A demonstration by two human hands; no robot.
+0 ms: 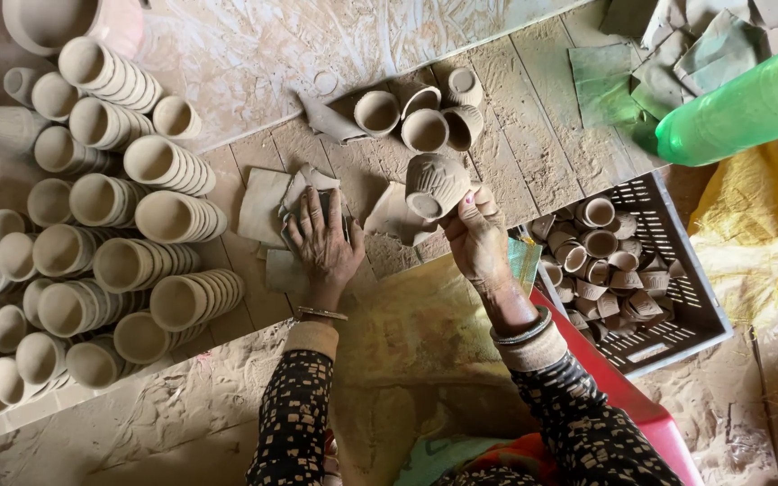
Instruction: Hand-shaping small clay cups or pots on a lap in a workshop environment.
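While left hand (321, 243) presses paper (263, 205), right grip (474, 236) holds clay cup (434, 184).

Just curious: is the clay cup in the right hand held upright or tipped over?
Tipped. The clay cup in the right hand lies sideways, its patterned side showing.

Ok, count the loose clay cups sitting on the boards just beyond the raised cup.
4. One cup on the left, one cup in front, one cup at the back right, one cup beside it. A fifth may hide behind them near the back.
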